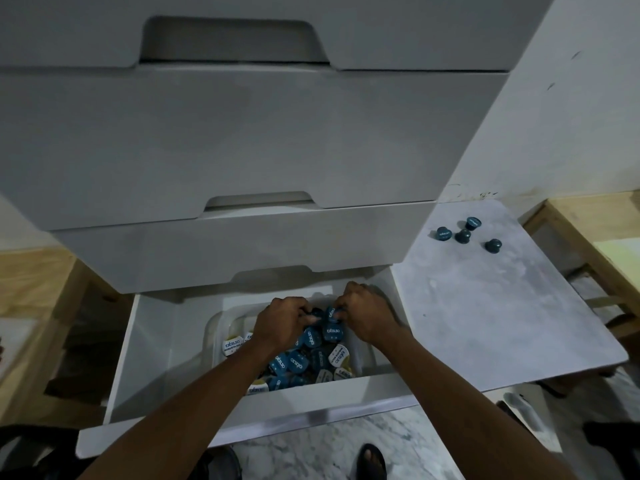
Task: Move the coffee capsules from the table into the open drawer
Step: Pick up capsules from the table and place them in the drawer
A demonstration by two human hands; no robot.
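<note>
I see L hand (282, 325) & R hand (369, 318) gripping blue capsules (331, 312) in drawer (311, 393). Four loose capsules (463, 235) sit on table (485, 306).

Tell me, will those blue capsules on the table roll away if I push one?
Probably a bit: the capsules look round, but they seem to sit on flat faces on the table, so they'd likely slide first. Likely light too: the left hand and right hand each pinch some.
</note>
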